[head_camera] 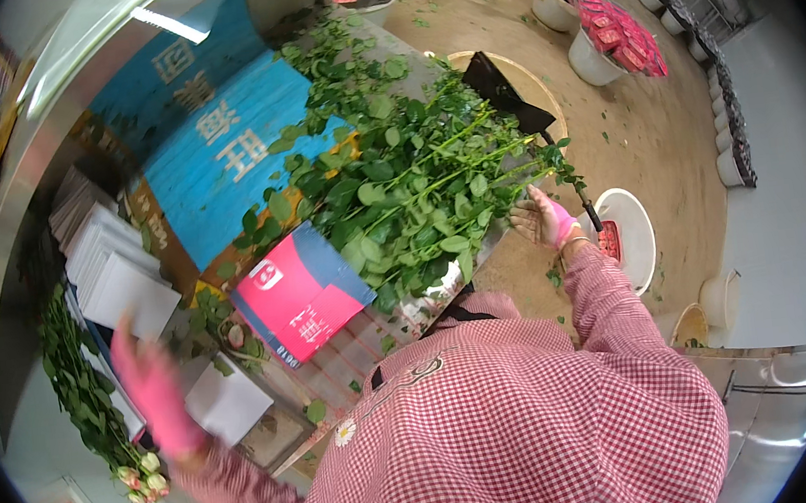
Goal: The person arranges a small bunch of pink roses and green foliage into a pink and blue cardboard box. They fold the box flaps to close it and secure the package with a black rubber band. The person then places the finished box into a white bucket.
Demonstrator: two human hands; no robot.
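Note:
My left hand (156, 395), in a pink fingerless glove, is blurred beside a stack of white cards (123, 288); nothing shows in its grasp. Left of it lies a bunch of roses (140, 482) with pale pink-edged heads and leafy stems. My right hand (543, 222), also pink-gloved, has its palm turned up and fingers spread beside the cut ends of leafy rose stems (432, 182). Those stems lie across the worktable, their other ends running to a pink and blue cardboard wrap (304, 295). Any flower heads inside the wrap are hidden.
A blue printed sheet (236, 136) covers the table's back. Loose leaves (353, 58) lie beyond the stems. One white card (227, 399) rests near a single rose head (235, 335). A black blade-like part (504, 93) juts from the table edge. White buckets (627, 243) stand on the floor.

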